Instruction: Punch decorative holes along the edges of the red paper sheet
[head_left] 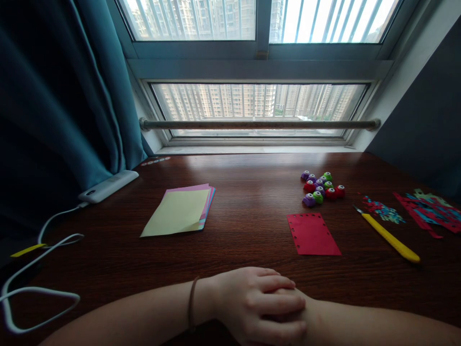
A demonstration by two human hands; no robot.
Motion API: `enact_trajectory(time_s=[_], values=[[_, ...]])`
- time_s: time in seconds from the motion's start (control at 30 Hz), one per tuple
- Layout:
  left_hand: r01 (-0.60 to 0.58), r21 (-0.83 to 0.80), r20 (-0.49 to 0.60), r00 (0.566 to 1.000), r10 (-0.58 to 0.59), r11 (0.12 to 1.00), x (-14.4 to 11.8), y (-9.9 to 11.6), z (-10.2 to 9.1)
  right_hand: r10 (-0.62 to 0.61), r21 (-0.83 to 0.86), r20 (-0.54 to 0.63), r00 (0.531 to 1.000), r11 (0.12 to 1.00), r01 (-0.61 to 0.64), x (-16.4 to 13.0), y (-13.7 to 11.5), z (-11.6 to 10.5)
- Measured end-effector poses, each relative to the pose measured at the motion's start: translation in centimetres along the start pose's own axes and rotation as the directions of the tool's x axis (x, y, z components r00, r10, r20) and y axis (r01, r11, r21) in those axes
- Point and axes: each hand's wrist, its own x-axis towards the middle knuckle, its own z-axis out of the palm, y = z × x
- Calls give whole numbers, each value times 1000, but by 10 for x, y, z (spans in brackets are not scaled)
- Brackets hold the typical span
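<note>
Hands are seen folded at the near edge of a dark wooden desk [252, 211], and every place below is given relative to the red paper sheet [312, 234] lying flat just beyond them. The left hand [257, 305] is laid palm down over the right hand [306, 315], which is almost wholly covered; the fingers are relaxed and gently curled, nothing is pinched or held. A thin brown band [192, 302] is worn on the left wrist.

Far left of the red sheet, white cables [39, 269] are looped across the desk and a white power bank [108, 186] is set beside a teal curtain [61, 96]. Nearer, still to the left, a stack of coloured paper [180, 211] is found, pale yellow on top with pink and blue edges showing beneath.

The red sheet itself is a smooth matt rectangle, its long axis running away from the hands and slightly leftward, with a row of small punched holes along its left and far edges. It lies straight ahead of the folded hands, slightly to the right, so the right hand is judged the nearer.

Behind the sheet, a cluster of small rounded plastic craft punches [321, 188] in purple, red and green is gathered. To its right, a slim yellow craft knife [391, 236] is laid diagonally, blade end pointing away. Further right, punched paper scraps [383, 210] and cut red and blue strips [430, 211] are scattered.
</note>
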Motion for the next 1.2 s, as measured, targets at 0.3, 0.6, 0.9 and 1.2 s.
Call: enact_trajectory(time_s=[0.3,0.6,0.9,1.2], values=[[10,1,-25,1000,-10,1000,-1,0,1,-16,8,-15,1000,1000,16,-1,1,1],[9,5,5,1000,-9,1000,-1,0,0,-87,-91,-54,995,992,82,2,-2,0],[21,-13,-51,998,-21,1000,-3,1,4,-91,-97,-76,993,992,83,1,-2,1],[17,-17,-56,998,-18,1000,-3,1,4,-69,-69,-44,997,995,66,0,0,1]])
